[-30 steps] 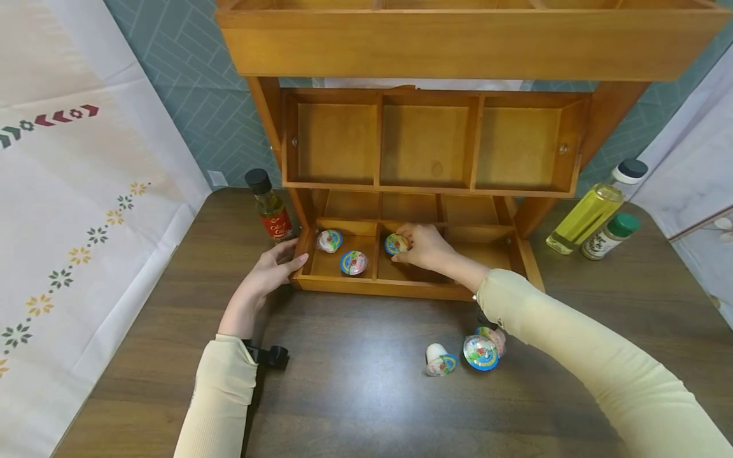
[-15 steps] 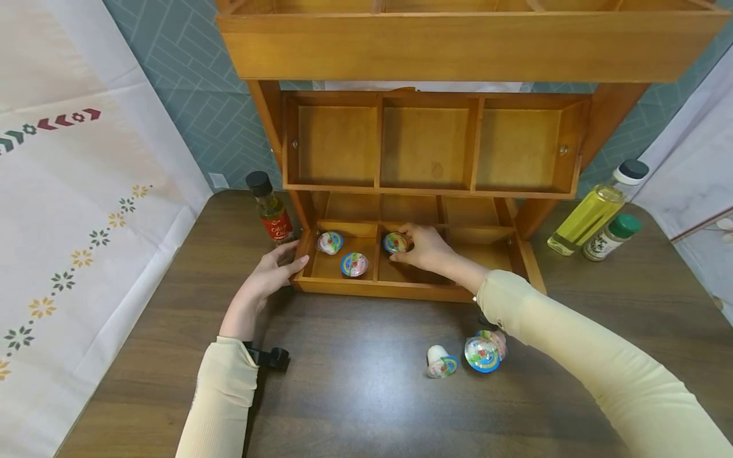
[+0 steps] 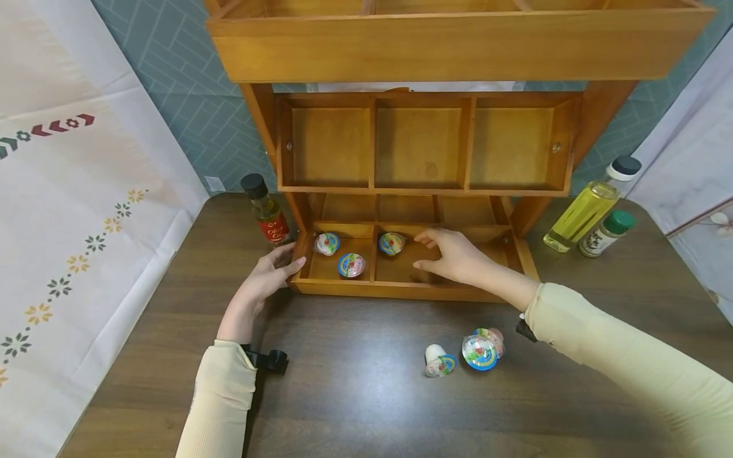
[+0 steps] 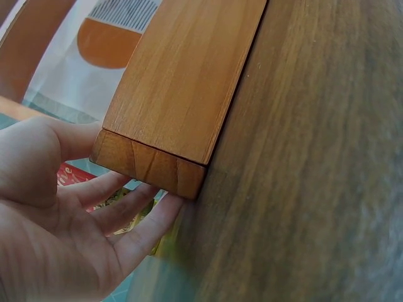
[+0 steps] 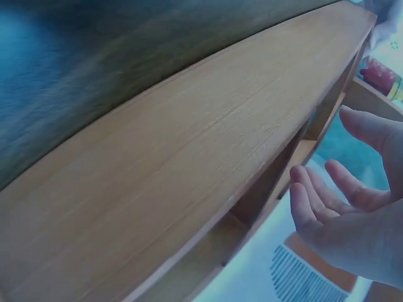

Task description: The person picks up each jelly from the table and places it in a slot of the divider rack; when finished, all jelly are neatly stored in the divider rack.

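A tiered wooden rack (image 3: 424, 290) with divided compartments stands on the table. My left hand (image 3: 265, 278) holds its bottom tier at the left front corner. The left wrist view shows that thumb at the upper edge and the fingers (image 4: 140, 220) along the end face. Two small jelly cups (image 3: 327, 243) with printed lids sit in the left bottom compartment. Another jelly cup (image 3: 392, 243) lies in the middle one, against its left divider. Just right of that cup, my right hand (image 3: 458, 257) hovers with thumb and fingers apart, holding nothing. The right wrist view also shows this hand (image 5: 352, 201) bare.
On the table in front lie a tipped jelly cup (image 3: 439, 361) and a pair of touching jelly cups (image 3: 481, 352). An olive oil bottle (image 3: 270, 213) stands left of the rack. A yellow oil bottle (image 3: 584, 213) and a green-capped seasoning jar (image 3: 606, 234) stand right.
My right hand has let go of the jelly cup in the middle compartment and drawn back to the right. My left hand stays at the rack's corner.
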A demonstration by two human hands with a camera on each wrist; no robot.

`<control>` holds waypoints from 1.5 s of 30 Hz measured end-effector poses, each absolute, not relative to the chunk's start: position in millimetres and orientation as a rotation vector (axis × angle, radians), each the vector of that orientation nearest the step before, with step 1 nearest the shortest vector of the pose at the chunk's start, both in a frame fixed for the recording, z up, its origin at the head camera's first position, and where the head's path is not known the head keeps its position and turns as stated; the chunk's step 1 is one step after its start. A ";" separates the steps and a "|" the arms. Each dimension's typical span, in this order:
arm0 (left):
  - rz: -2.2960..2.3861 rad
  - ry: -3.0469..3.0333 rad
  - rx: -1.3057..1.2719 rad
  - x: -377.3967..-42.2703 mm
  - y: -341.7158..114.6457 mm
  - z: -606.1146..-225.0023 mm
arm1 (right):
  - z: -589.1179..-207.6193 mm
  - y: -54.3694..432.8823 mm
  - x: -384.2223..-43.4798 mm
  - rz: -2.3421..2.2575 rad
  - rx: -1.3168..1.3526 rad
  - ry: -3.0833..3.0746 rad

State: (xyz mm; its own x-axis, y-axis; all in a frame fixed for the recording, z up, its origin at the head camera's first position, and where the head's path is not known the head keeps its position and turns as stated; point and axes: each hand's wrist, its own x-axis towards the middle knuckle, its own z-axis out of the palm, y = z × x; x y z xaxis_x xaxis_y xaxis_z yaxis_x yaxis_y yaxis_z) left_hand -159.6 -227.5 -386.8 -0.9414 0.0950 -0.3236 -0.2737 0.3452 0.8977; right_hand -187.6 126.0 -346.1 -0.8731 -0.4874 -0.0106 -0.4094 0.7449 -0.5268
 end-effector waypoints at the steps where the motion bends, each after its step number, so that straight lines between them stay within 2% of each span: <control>1: 1.627 2.294 -0.159 -159.6 -227.9 -386.7 | -344.4 128.9 -183.9 -0.781 -0.748 2.801; 19: 1.629 2.304 -0.184 -159.1 -228.5 -384.6 | -349.7 167.5 -114.9 -0.718 -1.209 2.703; 27: 1.639 2.288 -0.172 -159.0 -221.5 -387.4 | -360.7 176.6 -81.9 -0.591 -1.506 2.690; 34: 1.638 2.306 -0.177 -159.2 -224.5 -387.4 | -367.6 175.6 -67.6 -0.519 -1.696 2.671; 45: 1.633 2.301 -0.186 -157.6 -224.1 -386.8 | -379.9 166.3 -56.3 -0.477 -1.807 2.603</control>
